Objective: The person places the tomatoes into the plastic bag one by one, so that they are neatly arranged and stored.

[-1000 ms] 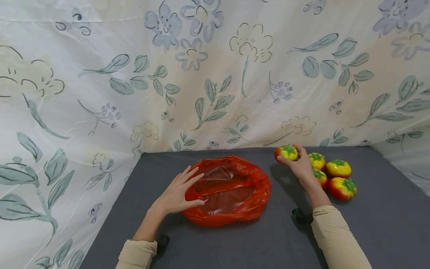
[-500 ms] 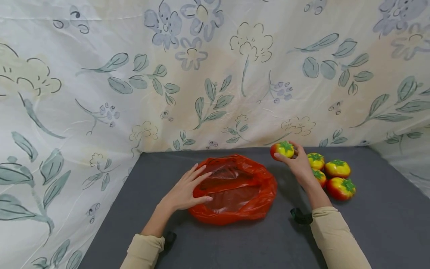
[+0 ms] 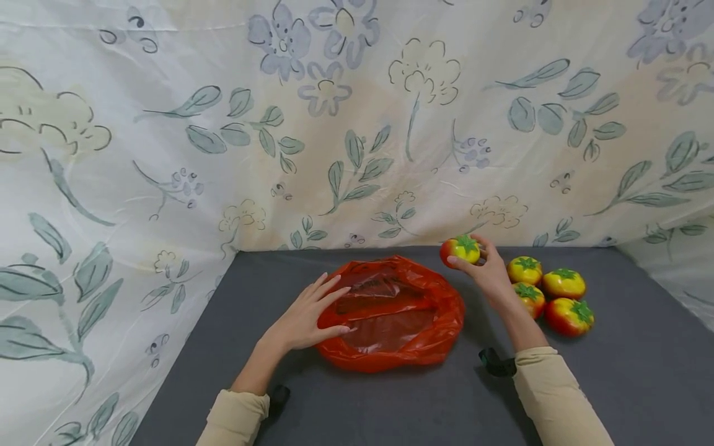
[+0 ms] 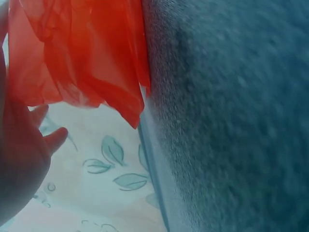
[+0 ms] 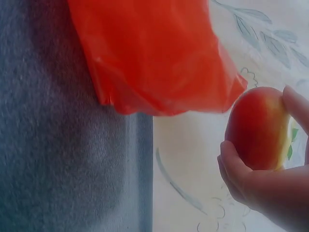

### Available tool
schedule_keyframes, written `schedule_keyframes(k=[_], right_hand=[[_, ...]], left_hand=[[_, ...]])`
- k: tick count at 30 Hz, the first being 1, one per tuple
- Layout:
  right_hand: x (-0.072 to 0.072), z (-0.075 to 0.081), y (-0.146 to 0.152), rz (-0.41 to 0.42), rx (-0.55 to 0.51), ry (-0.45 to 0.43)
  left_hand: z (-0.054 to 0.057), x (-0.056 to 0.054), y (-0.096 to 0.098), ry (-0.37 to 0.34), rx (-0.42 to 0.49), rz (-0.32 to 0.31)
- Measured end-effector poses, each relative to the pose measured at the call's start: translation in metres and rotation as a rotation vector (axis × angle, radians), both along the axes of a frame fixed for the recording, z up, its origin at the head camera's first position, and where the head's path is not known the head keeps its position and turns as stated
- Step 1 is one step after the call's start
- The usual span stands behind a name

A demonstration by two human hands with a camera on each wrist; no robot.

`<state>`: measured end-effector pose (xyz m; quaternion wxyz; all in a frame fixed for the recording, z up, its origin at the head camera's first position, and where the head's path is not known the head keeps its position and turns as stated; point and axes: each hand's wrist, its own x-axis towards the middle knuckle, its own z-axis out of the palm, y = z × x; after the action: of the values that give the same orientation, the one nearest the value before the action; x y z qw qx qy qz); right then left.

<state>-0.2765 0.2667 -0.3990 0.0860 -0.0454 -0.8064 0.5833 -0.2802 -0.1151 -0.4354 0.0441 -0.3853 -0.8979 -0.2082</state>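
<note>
While my head cam takes in the whole setup, you can see my right grip pinching one red-and-yellow fruit, thumb in front and fingers behind, beside the far right rim of the red bag. Held by the sides like that, its leafy green top stays uncovered. My left grip is spread wide at the bag's left side, fingers straight over the rim, probably to steady the floppy plastic. Four more fruits sit bunched on the grey desk past my right wrist, I'd guess to keep them handy.

Left wrist cam: mostly crinkly red plastic and blurry desk, so I honestly can't say how firmly those fingers touch the bag, if at all.

Right wrist cam: the fruit's up off the desk, smooth and rounded, deep red fading to yellow near the leaves, with the bag right next to it.
</note>
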Motion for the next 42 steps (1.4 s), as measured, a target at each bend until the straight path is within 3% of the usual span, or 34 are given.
schedule_keyframes(k=[21,27,42], right_hand=[[-0.002,0.014,-0.044,0.158,0.076,0.01],[-0.005,0.016,-0.06,0.209,0.054,-0.006],[-0.008,0.009,-0.094,0.299,0.1,-0.012]], left_hand=[[-0.002,0.006,-0.009,0.003,-0.013,0.011],[-0.001,0.005,-0.009,-0.003,-0.006,0.008],[-0.001,0.006,-0.009,0.005,-0.007,0.001]])
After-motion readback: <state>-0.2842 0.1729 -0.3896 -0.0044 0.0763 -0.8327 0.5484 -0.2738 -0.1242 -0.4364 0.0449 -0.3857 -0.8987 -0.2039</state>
